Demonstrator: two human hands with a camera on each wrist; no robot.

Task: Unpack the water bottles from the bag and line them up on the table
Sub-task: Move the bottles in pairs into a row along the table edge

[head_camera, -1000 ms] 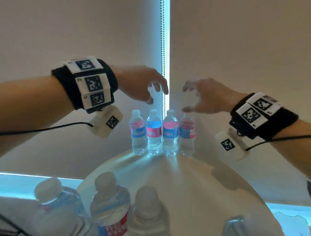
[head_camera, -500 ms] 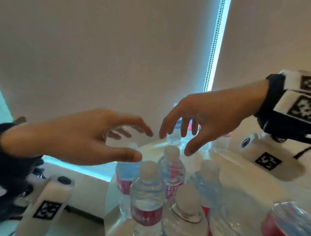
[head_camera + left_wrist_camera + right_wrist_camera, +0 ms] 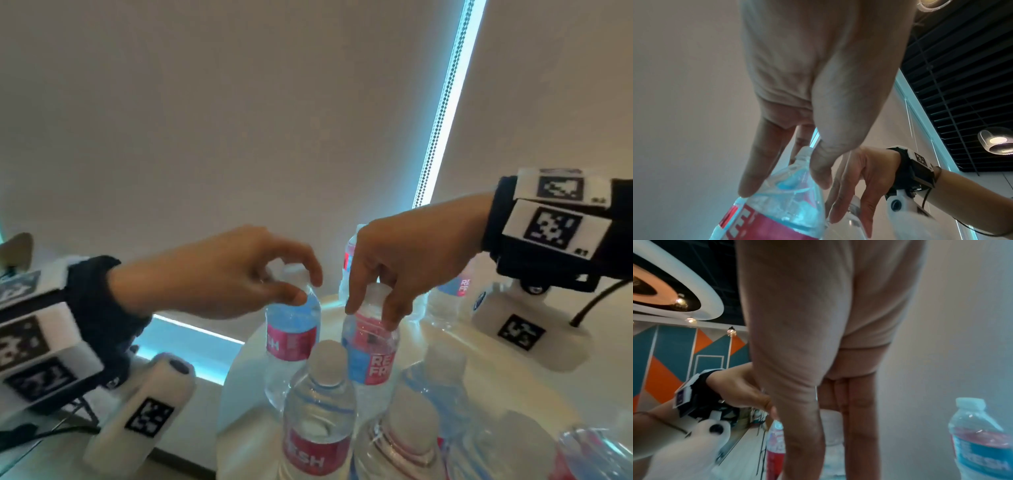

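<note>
Left hand (image 3: 219,277): my fingers grip a water bottle's cap (image 3: 294,272).
Right hand (image 3: 407,260): mine grips the neighbouring bottle's cap (image 3: 375,296).

Both forearms bare. Left wrist: black band (image 3: 99,305) carrying white blocks (image 3: 30,346) printed with black-and-white square codes. Below the band, a white rounded camera pod (image 3: 144,407), dark lens, own code tag; thin black cable beside it. Right wrist: same black band (image 3: 548,267), white coded blocks (image 3: 556,228) on top, white pod (image 3: 520,329) beneath, black cable (image 3: 596,305) leaving it.
</note>
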